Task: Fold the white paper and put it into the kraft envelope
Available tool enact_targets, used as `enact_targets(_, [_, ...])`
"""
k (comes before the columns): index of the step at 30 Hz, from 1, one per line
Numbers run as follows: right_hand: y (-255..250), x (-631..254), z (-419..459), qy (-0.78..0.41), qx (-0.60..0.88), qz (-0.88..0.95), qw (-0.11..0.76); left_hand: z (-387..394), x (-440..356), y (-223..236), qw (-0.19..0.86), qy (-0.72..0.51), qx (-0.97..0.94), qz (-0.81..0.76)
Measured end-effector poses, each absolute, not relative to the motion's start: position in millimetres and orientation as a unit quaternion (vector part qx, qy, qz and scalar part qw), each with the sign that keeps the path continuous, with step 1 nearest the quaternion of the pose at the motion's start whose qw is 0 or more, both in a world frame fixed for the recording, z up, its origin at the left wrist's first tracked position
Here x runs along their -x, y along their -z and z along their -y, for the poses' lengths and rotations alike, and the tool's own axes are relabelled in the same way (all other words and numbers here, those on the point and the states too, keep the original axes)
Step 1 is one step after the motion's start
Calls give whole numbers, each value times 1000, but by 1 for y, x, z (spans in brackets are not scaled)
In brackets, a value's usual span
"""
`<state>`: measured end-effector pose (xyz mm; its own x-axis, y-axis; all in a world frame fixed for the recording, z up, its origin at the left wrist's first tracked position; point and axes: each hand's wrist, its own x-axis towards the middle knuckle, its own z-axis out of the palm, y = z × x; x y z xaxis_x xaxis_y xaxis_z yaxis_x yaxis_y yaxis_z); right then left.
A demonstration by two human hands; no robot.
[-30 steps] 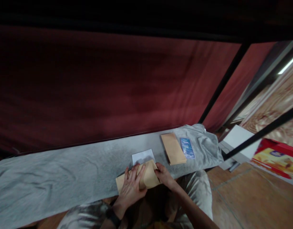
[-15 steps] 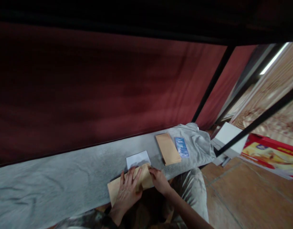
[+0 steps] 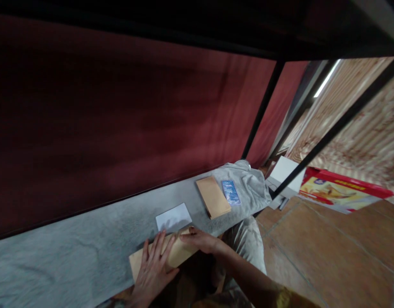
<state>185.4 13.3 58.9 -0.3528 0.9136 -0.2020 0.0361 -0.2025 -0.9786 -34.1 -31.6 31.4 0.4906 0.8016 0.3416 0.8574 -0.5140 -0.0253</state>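
Note:
A brown paper envelope (image 3: 180, 253) lies along the front edge of the grey cloth, in front of me. My left hand (image 3: 154, 266) rests flat on its left part with fingers spread. At the envelope's right end is my right hand (image 3: 201, 240), its fingers bent over the paper and gripping that end; some fingertips are hidden. Just behind the envelope sits a white rectangular card or paper (image 3: 173, 217), touched by shadow from the hands. To the right lies a small stack of brown envelopes (image 3: 213, 196).
A phone with a lit blue screen (image 3: 230, 192) lies beside the stack on the grey cloth (image 3: 72, 256). Black metal posts (image 3: 263, 111) rise at the right, with a dark red curtain (image 3: 136, 119) behind. A red and yellow box (image 3: 338, 190) stands over the tiled floor (image 3: 328, 252).
The view has shifted, moving the scene leftward. My right hand has gone from pinching the envelope's right edge to reaching further over that end. My left hand stays flat on it, fingers more spread.

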Motion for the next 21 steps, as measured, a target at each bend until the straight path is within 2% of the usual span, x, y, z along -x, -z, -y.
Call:
enact_targets(4, [-64,-179,-12,-699,408,483,333,34,47,-33,65,136,854,498])
enact_targets(8, [-65,-179,-31,-600,464,570,316,36,65,-43,61,124,824,549])
enact_targets(14, [-47,-176,-83,-409,611,605,304,40,105,-46,70,73,732,674])
enact_targets(21, [-23,-149,-90,-275,703,607,248,42,115,-50,39,19,689,724])
